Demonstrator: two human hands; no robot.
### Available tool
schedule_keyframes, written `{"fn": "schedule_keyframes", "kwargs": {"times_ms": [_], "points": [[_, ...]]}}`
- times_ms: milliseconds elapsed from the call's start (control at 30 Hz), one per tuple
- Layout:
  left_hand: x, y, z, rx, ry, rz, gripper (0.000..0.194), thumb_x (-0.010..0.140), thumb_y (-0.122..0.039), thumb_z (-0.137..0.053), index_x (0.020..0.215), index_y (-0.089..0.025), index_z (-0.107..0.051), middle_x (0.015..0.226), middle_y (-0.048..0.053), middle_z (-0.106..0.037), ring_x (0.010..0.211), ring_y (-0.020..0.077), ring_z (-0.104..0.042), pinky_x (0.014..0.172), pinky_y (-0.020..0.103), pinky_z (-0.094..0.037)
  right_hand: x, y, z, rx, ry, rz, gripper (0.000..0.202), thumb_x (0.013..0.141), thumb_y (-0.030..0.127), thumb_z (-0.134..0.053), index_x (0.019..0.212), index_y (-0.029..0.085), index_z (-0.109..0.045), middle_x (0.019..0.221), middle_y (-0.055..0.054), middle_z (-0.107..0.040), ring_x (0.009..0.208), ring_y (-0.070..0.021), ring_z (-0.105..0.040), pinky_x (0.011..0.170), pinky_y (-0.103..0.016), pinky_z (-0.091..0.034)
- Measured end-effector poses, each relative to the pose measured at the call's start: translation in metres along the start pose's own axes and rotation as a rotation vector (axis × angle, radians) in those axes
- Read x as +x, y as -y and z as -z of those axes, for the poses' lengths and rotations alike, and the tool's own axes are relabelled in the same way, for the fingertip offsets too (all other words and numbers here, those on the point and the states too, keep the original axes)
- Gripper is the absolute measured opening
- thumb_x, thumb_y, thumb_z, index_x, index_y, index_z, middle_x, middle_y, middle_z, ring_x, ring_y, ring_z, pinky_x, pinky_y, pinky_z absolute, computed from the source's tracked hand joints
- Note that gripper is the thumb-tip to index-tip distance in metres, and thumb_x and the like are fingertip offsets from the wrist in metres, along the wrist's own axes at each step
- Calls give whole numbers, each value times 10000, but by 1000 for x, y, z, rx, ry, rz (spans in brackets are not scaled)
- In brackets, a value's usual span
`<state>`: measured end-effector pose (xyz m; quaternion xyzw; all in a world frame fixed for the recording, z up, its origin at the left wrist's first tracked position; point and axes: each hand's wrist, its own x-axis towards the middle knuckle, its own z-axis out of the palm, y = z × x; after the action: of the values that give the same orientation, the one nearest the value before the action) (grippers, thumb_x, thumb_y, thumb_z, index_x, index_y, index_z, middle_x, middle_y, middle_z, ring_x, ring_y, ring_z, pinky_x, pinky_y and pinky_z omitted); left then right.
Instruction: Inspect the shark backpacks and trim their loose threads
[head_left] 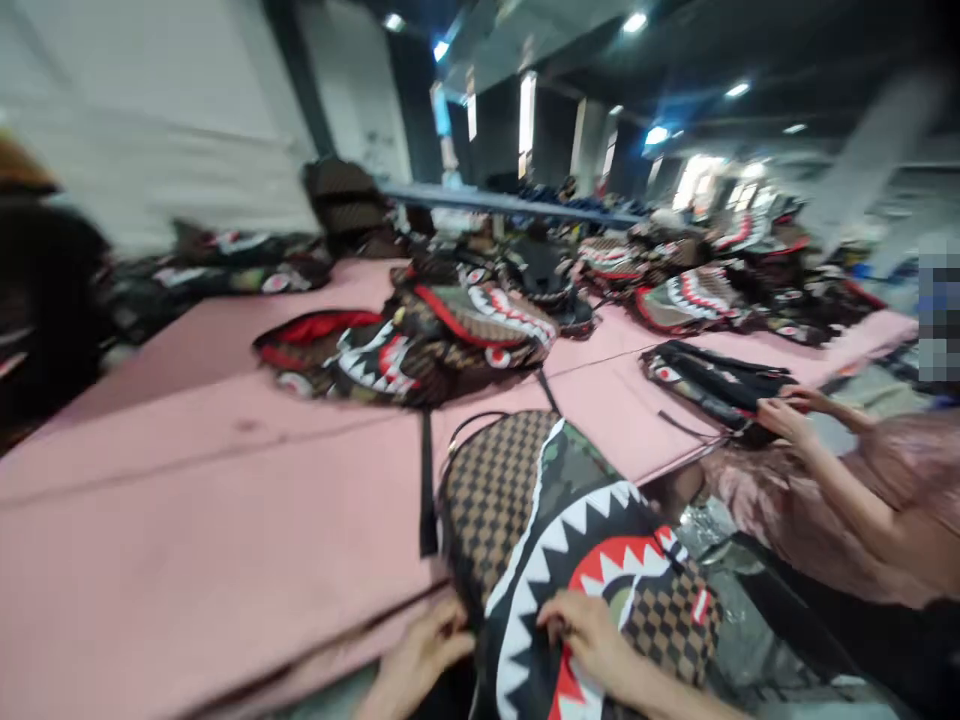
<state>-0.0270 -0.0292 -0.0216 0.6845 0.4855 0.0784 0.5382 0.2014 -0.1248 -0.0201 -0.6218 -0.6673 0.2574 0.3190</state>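
Observation:
A backpack (499, 500) with a brown-and-black check and a printed shark mouth in black, white and red leans against the table edge in front of me. At its left side, my left hand (424, 655) has its fingers curled in at the edge of the bag; motion blurs it a little. Over the shark-mouth print, my right hand (596, 640) is closed, its thumb and fingertips pressed together against the front. Whatever lies between those fingertips is too small to make out. A black strap (427, 490) hangs from the bag across the table.
Several similar backpacks (375, 365) lie across the pink table (187, 520), with more piled (690, 295) farther right. At right, a co-worker's hands (787, 415) hold a dark backpack (712, 385). Another person (45, 290) in dark clothing is at far left.

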Motion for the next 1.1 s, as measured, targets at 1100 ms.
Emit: {"fn": "schedule_keyframes", "kwargs": {"times_ms": [1100], "points": [[-28,-48,-13,-184,-173,-24,196,619,-471,-676,710,-298,-655,740,-8,-662,819,258,-624,694,358,-518,-13,-15,-11,47,87,66,310,669,100,-428,855,204,-652,782,-35,-669,749,-178,-606,699,-274,-427]]}}
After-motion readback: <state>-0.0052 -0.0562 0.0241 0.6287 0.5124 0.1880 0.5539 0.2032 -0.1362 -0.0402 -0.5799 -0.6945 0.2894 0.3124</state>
